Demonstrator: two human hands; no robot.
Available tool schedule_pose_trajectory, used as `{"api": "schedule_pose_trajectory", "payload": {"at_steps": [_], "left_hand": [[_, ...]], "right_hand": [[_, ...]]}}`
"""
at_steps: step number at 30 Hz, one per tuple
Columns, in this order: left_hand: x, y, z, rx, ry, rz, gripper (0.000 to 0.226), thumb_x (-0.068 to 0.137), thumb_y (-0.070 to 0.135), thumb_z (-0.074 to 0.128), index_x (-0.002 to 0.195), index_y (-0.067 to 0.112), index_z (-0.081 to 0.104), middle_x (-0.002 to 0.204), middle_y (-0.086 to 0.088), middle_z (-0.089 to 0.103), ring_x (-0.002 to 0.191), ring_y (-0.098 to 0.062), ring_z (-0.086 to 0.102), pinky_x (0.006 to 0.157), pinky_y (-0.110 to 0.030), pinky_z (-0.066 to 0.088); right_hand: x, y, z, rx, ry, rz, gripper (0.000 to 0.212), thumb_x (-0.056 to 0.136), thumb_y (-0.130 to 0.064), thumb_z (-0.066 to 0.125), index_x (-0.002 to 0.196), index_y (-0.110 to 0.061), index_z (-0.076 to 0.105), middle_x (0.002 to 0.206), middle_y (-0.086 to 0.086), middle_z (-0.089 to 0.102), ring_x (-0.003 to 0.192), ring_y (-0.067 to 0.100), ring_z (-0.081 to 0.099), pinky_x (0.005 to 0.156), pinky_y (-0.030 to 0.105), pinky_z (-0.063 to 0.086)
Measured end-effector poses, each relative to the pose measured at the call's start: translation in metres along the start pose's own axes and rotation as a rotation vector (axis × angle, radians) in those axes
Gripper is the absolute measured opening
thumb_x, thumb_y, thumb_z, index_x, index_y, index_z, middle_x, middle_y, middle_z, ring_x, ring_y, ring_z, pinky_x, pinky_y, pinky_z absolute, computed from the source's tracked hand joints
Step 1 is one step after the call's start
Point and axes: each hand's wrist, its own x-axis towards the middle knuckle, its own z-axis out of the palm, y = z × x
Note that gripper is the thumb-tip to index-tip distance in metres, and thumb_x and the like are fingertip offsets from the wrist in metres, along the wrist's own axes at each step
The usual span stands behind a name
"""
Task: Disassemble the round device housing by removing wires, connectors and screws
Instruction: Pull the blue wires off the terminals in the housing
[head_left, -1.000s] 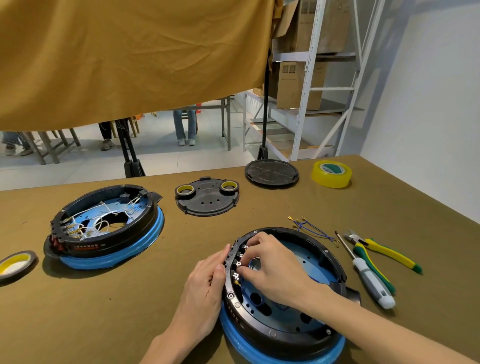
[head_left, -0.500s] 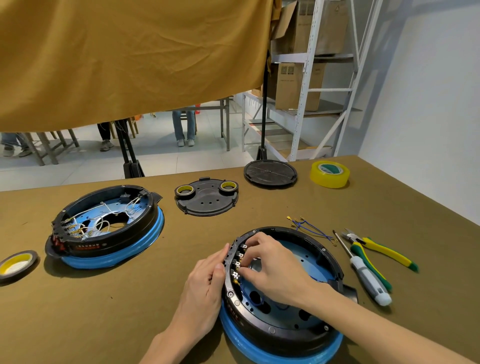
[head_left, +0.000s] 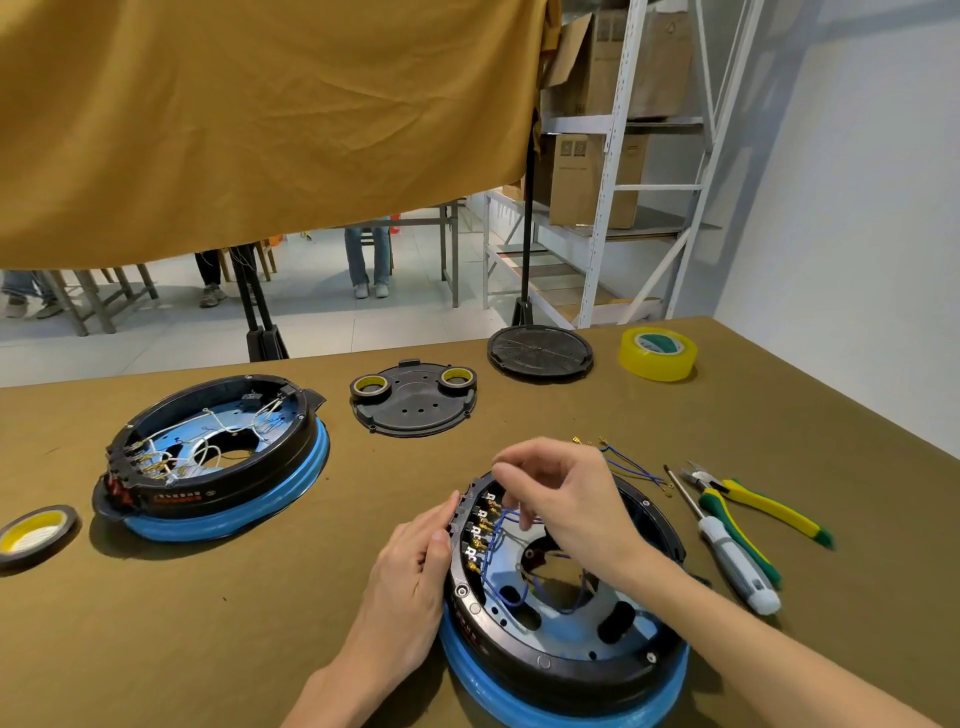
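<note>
On the olive-brown tabletop (head_left: 623, 415), close to the near edge, sits the round device housing (head_left: 561, 660), a black ring on a blue base with its metal floor plate exposed. Along its left inner wall runs a row of brass-tipped connectors (head_left: 480, 530), and thin blue wires (head_left: 501, 551) loop from them across the plate. The left hand (head_left: 410, 587) rests against the outer left wall of the housing, fingers together and lightly bent, their tips touching the rim beside the connectors. The right hand (head_left: 566, 499) hovers over the far part of the housing with its forearm crossing the right rim; thumb and fingers are curled downward toward the wires near the connector row, though whether they actually pinch a wire I cannot tell.

Just beyond the housing's far right rim lies a small bunch of loose blue wires (head_left: 628, 465) with brass ends. To the right lie a screwdriver (head_left: 727, 551) with a white and green handle and pliers (head_left: 758, 504) with yellow and green grips, side by side. Well to the left stands a second housing (head_left: 218, 457), full of white wiring. Between the two, farther back, lies a black cover plate (head_left: 413, 410) carrying two small tape rolls, then a black round lid (head_left: 540, 353) and a yellow tape roll (head_left: 657, 353) near the far edge. Another tape roll (head_left: 34, 535) lies at the left edge.
</note>
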Motion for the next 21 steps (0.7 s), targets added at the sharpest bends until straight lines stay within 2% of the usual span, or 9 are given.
{"api": "schedule_pose_trajectory", "payload": {"at_steps": [2,4,6,8,11,15,17,19,21], "left_hand": [[0.0,0.001,0.0,-0.001,-0.004,-0.006,0.062,0.099,0.069,0.014,0.149,0.042,0.038,0.146,0.026,0.046,0.134,0.02,0.03,0.117,-0.03,0.033],[0.0,0.001,-0.001,-0.005,-0.009,-0.013,0.059,0.103,0.064,0.014,0.15,0.04,0.038,0.148,0.024,0.047,0.136,0.018,0.031,0.118,-0.033,0.033],[0.0,0.002,-0.001,-0.003,-0.016,-0.018,0.06,0.102,0.066,0.014,0.15,0.04,0.037,0.148,0.024,0.046,0.135,0.017,0.032,0.119,-0.034,0.033],[0.0,0.003,-0.002,-0.005,-0.02,-0.014,0.07,0.095,0.073,0.014,0.151,0.039,0.038,0.147,0.025,0.046,0.134,0.02,0.031,0.118,-0.032,0.033],[0.0,0.002,-0.002,-0.015,-0.024,-0.01,0.068,0.094,0.072,0.016,0.15,0.041,0.037,0.146,0.027,0.045,0.132,0.024,0.029,0.115,-0.026,0.032],[0.001,0.004,-0.002,-0.01,-0.02,0.002,0.068,0.088,0.077,0.012,0.144,0.046,0.035,0.142,0.032,0.041,0.125,0.032,0.026,0.112,-0.022,0.029],[0.001,0.004,-0.001,-0.013,-0.012,0.005,0.069,0.089,0.076,0.012,0.145,0.045,0.036,0.143,0.032,0.042,0.127,0.03,0.028,0.115,-0.027,0.03],[0.001,0.003,-0.001,-0.018,-0.01,0.002,0.069,0.089,0.077,0.013,0.145,0.045,0.037,0.144,0.029,0.044,0.129,0.026,0.029,0.117,-0.031,0.032],[0.001,0.002,-0.001,-0.018,-0.011,0.0,0.068,0.089,0.076,0.013,0.145,0.045,0.037,0.145,0.027,0.044,0.132,0.019,0.033,0.119,-0.034,0.032]], "right_hand": [[0.011,0.0,-0.007,0.067,0.039,0.057,0.008,0.094,-0.009,0.071,0.095,-0.011,0.079,0.071,0.011,0.071,0.049,0.018,0.056,0.047,0.024,0.048],[0.025,0.004,-0.018,0.073,0.085,0.134,0.011,0.095,-0.01,0.069,0.095,-0.013,0.08,0.066,0.007,0.069,0.046,0.013,0.051,0.044,0.021,0.042],[0.039,0.011,-0.032,-0.001,0.141,0.173,0.012,0.095,-0.01,0.069,0.094,-0.015,0.081,0.062,-0.005,0.069,0.048,0.007,0.053,0.046,0.016,0.041],[0.053,0.023,-0.047,-0.129,0.222,0.192,0.009,0.092,-0.013,0.073,0.092,-0.018,0.081,0.069,-0.009,0.073,0.057,0.002,0.061,0.052,0.013,0.045],[0.07,0.047,-0.073,-0.263,0.302,0.291,0.007,0.087,-0.015,0.079,0.094,-0.015,0.082,0.079,-0.001,0.076,0.071,0.014,0.068,0.066,0.026,0.055],[0.079,0.077,-0.099,-0.416,0.278,0.424,0.013,0.083,-0.014,0.083,0.094,-0.008,0.082,0.09,0.008,0.076,0.088,0.024,0.069,0.085,0.041,0.059],[0.08,0.085,-0.103,-0.469,0.273,0.436,0.009,0.084,-0.015,0.083,0.09,-0.009,0.081,0.089,0.007,0.076,0.086,0.021,0.069,0.078,0.036,0.058],[0.082,0.091,-0.103,-0.507,0.261,0.449,0.005,0.086,-0.016,0.081,0.087,-0.011,0.08,0.088,0.005,0.075,0.081,0.014,0.066,0.064,0.025,0.051],[0.083,0.095,-0.102,-0.53,0.222,0.475,0.006,0.087,-0.016,0.08,0.086,-0.011,0.081,0.089,0.005,0.074,0.078,0.008,0.062,0.059,0.02,0.044]]}}
